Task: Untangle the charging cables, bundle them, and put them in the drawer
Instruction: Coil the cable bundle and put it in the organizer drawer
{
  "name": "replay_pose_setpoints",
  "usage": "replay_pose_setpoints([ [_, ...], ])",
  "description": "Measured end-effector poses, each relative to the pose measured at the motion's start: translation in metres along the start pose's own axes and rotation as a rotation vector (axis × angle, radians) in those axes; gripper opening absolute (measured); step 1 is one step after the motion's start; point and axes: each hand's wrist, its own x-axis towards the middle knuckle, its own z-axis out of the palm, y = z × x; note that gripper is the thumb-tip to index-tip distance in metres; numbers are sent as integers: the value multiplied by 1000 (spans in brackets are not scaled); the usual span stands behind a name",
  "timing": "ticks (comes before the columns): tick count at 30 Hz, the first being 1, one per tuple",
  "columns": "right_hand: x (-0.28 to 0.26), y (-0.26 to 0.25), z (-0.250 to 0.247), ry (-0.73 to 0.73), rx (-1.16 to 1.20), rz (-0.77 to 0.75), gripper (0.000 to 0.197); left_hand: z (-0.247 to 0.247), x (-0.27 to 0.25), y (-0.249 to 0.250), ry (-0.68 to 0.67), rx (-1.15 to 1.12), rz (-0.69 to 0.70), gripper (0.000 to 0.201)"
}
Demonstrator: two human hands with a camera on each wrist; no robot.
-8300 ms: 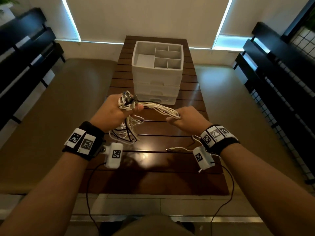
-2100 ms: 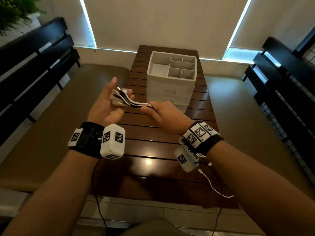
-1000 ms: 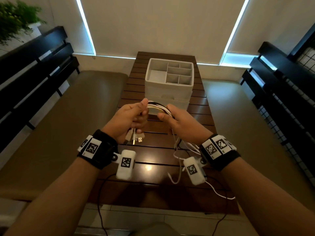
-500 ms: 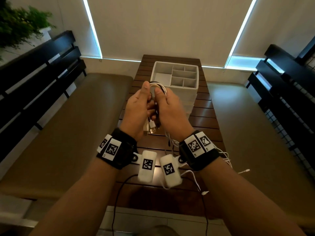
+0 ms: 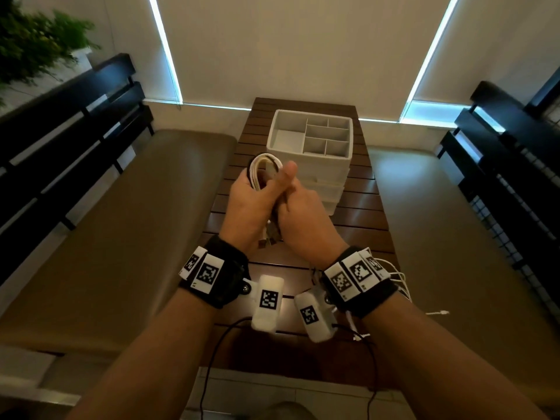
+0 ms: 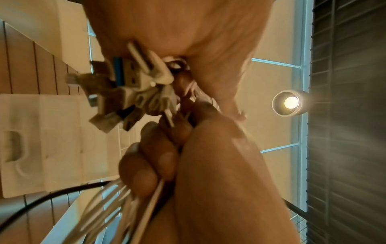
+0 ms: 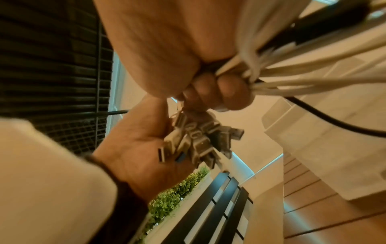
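Observation:
Both hands meet above the table (image 5: 357, 207) around one bundle of white and black charging cables (image 5: 263, 168). My left hand (image 5: 257, 197) grips the folded loop, thumb laid across its top. My right hand (image 5: 304, 215) presses against it, its fingers (image 7: 221, 94) curled round the cable strands (image 7: 303, 74). Several USB plugs (image 5: 269, 237) hang in a cluster below the hands, also seen in the wrist views as plugs (image 6: 125, 92) and plugs (image 7: 198, 142). The white drawer unit (image 5: 339, 174) stands just beyond, its top tray (image 5: 275, 131) divided into compartments; its drawers look shut.
Loose white cable ends (image 5: 397, 277) trail off behind my right wrist, one connector (image 5: 439, 313) lying past the table's right side. Padded benches (image 5: 136, 222) flank the slatted table. Black railings (image 5: 75, 122) stand on both sides, and a plant (image 5: 33, 40) sits far left.
Over the last second my hands rose and closed together, folding the cables into a tight loop. Since half a second ago my left thumb has come across the loop's top.

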Motion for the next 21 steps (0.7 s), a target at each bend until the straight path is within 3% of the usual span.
replay_pose_setpoints([
  [5, -7, 6, 3, -19, -324, -160, 16, 2, 1, 4, -68, 25, -56, 32],
  [9, -15, 3, 3, -11, -336, -222, 21, 4, 2, 1, 2, 3, -126, 35],
  [12, -18, -2, 0, -84, -143, -102, 36, 4, 1, 1, 34, -10, -81, 37],
  [15, -21, -2, -5, -97, 119, 33, 32, 4, 1, 2, 71, -55, -48, 26],
  [18, -33, 7, -4, -37, 86, 97, 28, 3, 6, 6, 158, -159, -103, 22],
  [21, -42, 16, 2, -26, 61, 156, 44, -1, 12, 13, 169, -119, -115, 25],
])
